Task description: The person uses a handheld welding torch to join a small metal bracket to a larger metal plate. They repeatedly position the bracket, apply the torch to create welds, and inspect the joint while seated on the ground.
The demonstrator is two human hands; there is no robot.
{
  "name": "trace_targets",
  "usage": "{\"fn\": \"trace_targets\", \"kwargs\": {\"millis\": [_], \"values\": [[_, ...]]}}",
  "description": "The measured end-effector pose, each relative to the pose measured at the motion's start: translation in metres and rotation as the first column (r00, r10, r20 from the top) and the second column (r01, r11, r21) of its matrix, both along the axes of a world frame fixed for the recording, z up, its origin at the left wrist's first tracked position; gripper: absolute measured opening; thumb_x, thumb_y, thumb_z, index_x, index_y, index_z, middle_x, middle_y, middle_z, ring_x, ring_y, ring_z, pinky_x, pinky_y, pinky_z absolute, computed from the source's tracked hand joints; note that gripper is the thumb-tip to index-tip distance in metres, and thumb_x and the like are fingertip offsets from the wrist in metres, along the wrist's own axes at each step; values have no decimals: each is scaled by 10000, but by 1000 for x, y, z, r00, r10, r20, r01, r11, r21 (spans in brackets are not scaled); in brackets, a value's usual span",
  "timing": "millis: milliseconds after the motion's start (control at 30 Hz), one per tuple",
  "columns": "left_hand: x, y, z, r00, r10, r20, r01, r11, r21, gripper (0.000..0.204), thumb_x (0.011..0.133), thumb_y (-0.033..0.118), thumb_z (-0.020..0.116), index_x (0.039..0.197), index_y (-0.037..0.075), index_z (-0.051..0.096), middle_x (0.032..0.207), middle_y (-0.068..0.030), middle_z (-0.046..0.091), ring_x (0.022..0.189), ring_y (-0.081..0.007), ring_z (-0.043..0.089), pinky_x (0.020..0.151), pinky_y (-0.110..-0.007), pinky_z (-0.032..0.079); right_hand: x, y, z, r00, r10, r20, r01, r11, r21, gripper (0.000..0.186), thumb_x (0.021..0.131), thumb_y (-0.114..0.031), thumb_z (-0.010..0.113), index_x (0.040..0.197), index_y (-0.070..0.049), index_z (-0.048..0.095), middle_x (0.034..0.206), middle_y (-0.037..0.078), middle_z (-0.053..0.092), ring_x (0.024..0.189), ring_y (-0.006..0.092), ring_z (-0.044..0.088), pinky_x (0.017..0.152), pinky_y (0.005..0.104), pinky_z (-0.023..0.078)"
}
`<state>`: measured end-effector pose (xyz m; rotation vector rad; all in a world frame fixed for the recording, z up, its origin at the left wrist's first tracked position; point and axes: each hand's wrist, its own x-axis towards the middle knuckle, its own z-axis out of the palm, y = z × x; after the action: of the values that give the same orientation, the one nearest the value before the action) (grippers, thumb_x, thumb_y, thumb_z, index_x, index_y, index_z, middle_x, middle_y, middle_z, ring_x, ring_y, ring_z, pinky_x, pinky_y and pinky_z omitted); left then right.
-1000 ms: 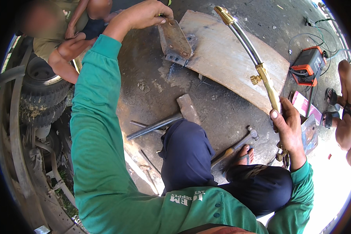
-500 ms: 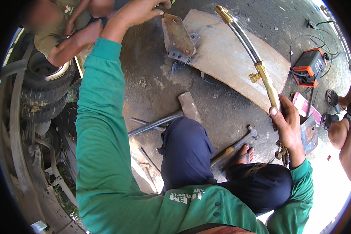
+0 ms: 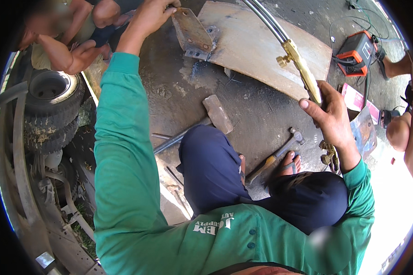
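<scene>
Your right hand (image 3: pixel 332 114) is wrapped round the brass torch (image 3: pixel 299 63) on the right, its tubes slanting far-left, which I'd guess keeps the front end off your body; your left hand (image 3: pixel 150 19) is well apart, fingertips by the rusty bracket's (image 3: pixel 191 31) top corner, but honestly I can't tell if they're pinching it. Left arm (image 3: pixel 124 133) reaches way out because the bracket's that far off, while your right elbow stays bent in. Bracket's at the curved plate's (image 3: pixel 266 50) left end, with the sledgehammer (image 3: pixel 218 114) nearer you, probably for easy reach.
</scene>
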<state>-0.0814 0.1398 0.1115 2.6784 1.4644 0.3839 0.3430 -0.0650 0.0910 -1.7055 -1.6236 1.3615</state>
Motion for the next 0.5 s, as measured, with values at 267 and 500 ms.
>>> {"fn": "trace_targets", "kwargs": {"millis": [267,500], "values": [[15,-10,0,998,58,20,-59,998,21,147,849,57,712,989,15,721,936,-186,702,896,-392,690,788,-436,543,6,-8,-8,993,-57,-100,58,998,7,539,885,-411,818,1112,43,639,708,4,549,606,92,509,547,288,410],[-8,-15,-20,991,130,-23,-129,991,37,208,890,130,725,1084,55,723,1032,-163,729,1004,-371,693,878,-455,538,-2,-13,-6,987,-26,-156,34,998,52,502,917,-372,785,1143,50,634,687,-21,534,528,61,479,472,258,368]]}}
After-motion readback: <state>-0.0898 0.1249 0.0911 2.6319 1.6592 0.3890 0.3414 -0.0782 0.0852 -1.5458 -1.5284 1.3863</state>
